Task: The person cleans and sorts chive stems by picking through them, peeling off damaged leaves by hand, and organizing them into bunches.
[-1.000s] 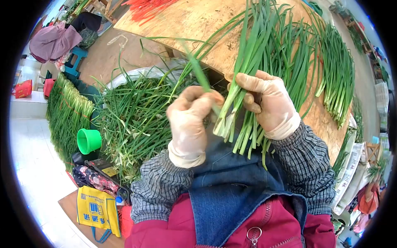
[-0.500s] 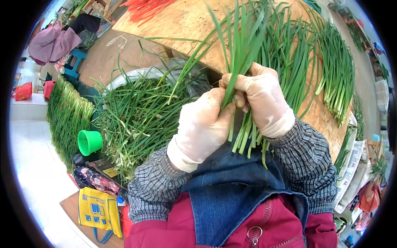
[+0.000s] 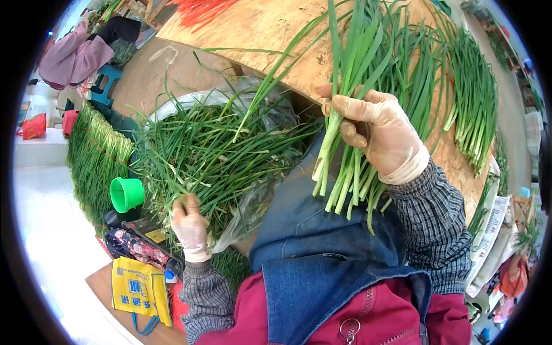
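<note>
My right hand (image 3: 382, 129), in a pale thin glove, holds a small bunch of garlic chives (image 3: 326, 146) between thumb and fingers. Their leaves point up and the pale stem ends hang down. My left hand (image 3: 191, 227), gloved too, is at the front left of a heap of loose chive leaves (image 3: 224, 149). Its fingers are pinched together against the heap; what they hold, if anything, blends with the greenery. Behind my right hand, more chives (image 3: 402, 86) lie on the wooden table (image 3: 270, 29).
A neat bunch of chives (image 3: 471, 103) lies at the table's right. Tied chives (image 3: 98, 155) stand at the left, beside a green bucket (image 3: 126, 195). A yellow bag (image 3: 138, 290) is lower left. Red strips (image 3: 201, 11) lie at the table's far edge.
My left hand has left the bunch and moved down and left to the loose heap. My right hand keeps hold of the chives, now slightly further right.
</note>
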A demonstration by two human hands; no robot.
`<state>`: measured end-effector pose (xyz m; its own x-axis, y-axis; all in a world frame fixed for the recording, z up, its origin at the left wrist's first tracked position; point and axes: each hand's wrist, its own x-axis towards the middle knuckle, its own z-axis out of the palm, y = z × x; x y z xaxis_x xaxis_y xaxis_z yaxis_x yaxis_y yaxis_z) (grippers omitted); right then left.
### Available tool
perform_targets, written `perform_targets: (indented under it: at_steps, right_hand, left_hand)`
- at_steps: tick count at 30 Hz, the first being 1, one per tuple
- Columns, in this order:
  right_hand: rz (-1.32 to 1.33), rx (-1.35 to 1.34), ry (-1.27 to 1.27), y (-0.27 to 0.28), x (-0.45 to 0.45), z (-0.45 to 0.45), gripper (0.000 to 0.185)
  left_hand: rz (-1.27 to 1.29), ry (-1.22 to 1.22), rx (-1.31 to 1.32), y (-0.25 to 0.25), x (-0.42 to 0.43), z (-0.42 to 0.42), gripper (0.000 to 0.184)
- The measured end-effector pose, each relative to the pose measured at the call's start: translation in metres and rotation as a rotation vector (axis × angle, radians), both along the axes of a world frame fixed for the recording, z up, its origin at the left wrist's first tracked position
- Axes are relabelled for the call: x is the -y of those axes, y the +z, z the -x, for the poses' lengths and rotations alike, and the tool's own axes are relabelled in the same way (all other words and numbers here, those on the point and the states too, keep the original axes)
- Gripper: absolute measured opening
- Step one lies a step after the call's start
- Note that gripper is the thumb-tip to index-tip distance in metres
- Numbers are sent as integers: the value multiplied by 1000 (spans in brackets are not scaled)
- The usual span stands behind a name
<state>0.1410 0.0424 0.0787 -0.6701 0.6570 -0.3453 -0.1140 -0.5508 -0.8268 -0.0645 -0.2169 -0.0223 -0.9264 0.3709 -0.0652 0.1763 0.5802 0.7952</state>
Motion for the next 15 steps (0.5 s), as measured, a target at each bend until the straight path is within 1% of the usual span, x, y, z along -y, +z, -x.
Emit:
perform_targets:
  at_steps: [2, 3, 4, 5, 6, 7, 8, 10, 12, 13, 14, 15]
  right_hand:
    - [-29, 23, -4, 1, 2, 0, 29]
    - [-35, 22, -3, 1, 3, -1, 29]
    - [-41, 23, -1, 1, 3, -2, 30]
    - [-35, 40, -3, 3, 3, -4, 29]
    - [-29, 56, -5, 6, 3, -5, 29]
    - [-36, 72, -17, 8, 3, -7, 29]
    - [-44, 71, -20, 9, 3, -9, 30]
    - [-60, 70, -29, 10, 3, -14, 30]
    - [-46, 99, -51, 12, 5, -17, 30]
    - [-39, 108, -61, 13, 5, -19, 31]
    - [-27, 119, -74, 13, 5, -21, 31]
    - [-31, 120, -71, 12, 5, -22, 31]
  left_hand:
    - [336, -212, -305, -8, 1, -3, 21]
    - [201, -215, -288, 1, -15, -11, 18]
    - [20, -288, -399, -1, -28, -14, 17]
    - [26, -335, -386, 13, -46, -21, 21]
    - [-34, -380, -452, 17, -63, -22, 20]
    - [16, -442, -565, 20, -79, -20, 21]
    - [-3, -479, -657, 23, -96, -21, 24]
    - [56, -528, -632, 23, -126, -19, 26]
    - [64, -585, -398, 14, -142, -13, 27]
    - [-183, -568, 6, 3, -146, -13, 26]
    - [-223, -567, 188, 13, -147, -17, 25]
    - [-260, -564, 374, 33, -146, -25, 23]
